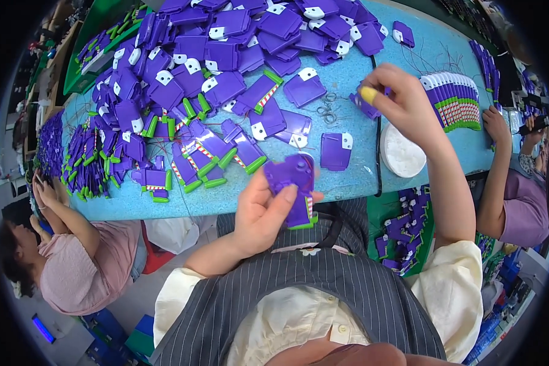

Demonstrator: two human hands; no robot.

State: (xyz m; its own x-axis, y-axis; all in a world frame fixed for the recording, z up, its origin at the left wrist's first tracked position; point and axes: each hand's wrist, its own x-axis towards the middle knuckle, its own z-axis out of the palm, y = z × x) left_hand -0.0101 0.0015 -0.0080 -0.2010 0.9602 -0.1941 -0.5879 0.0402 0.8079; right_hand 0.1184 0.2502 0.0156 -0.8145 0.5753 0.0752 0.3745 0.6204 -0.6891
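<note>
My left hand (259,213) is closed around a purple plastic wing-shaped part (293,180), its hollow inner side with small posts facing up. That part has a green end and a red-and-white striped strip, and a thin wire seems to curve along its upper edge. Over the table to the right, my right hand (405,104) has its fingers curled together, with a yellow cover on one finger. A small purple plastic piece (366,108) shows at those fingertips, partly hidden by them. Between the hands lies a flat purple panel with a white corner (335,152).
Purple panels (226,55) heap at the back; green-tipped parts (204,155) lie left. Small scissors (327,111), a white round tub (402,155) and a row of striped parts (452,100) stand right. A green bin (381,210) sits below. People work on both sides.
</note>
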